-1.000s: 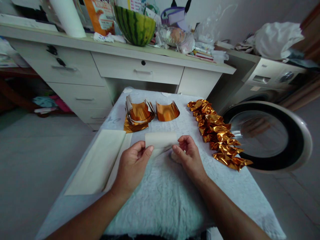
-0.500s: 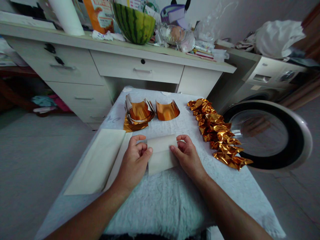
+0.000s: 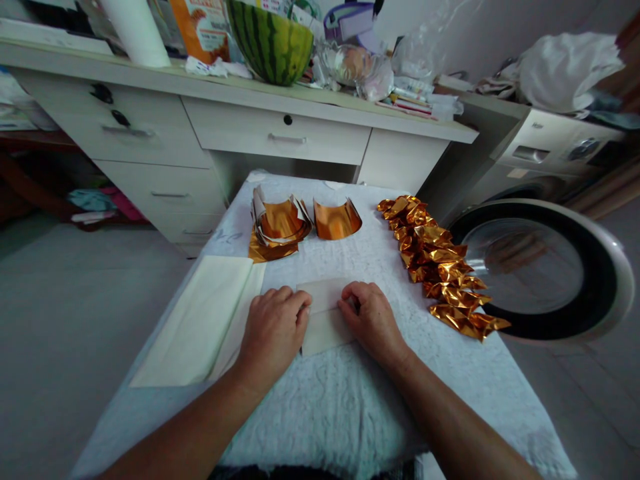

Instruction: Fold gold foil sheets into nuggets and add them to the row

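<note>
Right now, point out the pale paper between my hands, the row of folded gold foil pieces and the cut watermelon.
Pale paper [image 3: 326, 326]: head view, its near part.
Folded gold foil pieces [image 3: 444, 254]: head view, midway along.
Cut watermelon [image 3: 273, 47]: head view, striped rind.

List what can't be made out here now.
In the head view:
Left edge of the paper: partly behind the left hand.
Right edge: partly behind the right hand.
Top of the white roll: cut off by the frame.
Markings on the washing machine: too small, blurred.

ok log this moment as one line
left hand: at paper, left side | right hand: at paper, right side | sheets: left | foil row: right
</note>
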Demonstrator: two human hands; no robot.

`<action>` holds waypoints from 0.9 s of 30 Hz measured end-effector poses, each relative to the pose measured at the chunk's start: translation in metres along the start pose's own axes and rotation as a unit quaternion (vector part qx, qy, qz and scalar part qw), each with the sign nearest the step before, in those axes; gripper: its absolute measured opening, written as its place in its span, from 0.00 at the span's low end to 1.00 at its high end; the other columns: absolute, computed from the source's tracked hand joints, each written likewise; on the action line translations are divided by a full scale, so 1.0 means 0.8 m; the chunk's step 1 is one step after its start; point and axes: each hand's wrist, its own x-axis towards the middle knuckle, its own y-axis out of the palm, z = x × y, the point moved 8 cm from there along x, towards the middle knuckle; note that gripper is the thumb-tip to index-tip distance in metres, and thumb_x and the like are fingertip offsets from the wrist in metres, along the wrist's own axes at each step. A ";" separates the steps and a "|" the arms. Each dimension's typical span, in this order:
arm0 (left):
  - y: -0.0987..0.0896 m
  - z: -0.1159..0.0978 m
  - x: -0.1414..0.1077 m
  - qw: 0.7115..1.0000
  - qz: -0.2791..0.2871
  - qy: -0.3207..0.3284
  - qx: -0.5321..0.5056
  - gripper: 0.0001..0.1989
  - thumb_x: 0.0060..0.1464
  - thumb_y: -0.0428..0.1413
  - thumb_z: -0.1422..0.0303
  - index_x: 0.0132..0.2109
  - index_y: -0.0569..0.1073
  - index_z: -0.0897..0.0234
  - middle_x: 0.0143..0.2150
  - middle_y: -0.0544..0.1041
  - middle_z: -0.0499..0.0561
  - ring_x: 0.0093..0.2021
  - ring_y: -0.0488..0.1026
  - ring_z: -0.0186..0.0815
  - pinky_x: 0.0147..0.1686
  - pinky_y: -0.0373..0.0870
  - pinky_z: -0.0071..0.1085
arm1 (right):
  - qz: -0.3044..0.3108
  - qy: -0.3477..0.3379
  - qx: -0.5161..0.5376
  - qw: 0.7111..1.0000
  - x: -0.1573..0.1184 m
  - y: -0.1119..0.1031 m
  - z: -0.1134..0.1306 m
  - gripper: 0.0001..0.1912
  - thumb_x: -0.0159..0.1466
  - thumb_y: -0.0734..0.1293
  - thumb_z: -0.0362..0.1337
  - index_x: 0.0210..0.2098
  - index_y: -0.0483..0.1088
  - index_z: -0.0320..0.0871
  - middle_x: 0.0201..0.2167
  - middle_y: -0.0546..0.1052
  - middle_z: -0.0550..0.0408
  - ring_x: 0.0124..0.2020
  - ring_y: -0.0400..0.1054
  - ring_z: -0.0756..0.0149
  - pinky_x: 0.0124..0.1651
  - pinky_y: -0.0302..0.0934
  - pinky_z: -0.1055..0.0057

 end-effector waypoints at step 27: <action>0.013 -0.023 -0.007 0.985 0.056 0.119 -0.113 0.13 0.57 0.51 0.77 0.45 0.77 0.62 0.42 0.72 0.53 0.45 0.68 0.41 0.47 0.69 0.40 | 0.158 -0.136 -0.002 0.978 -0.019 -0.021 0.013 0.25 0.52 0.72 0.27 0.48 0.73 0.52 0.47 0.64 0.51 0.49 0.58 0.55 0.52 0.56 0.56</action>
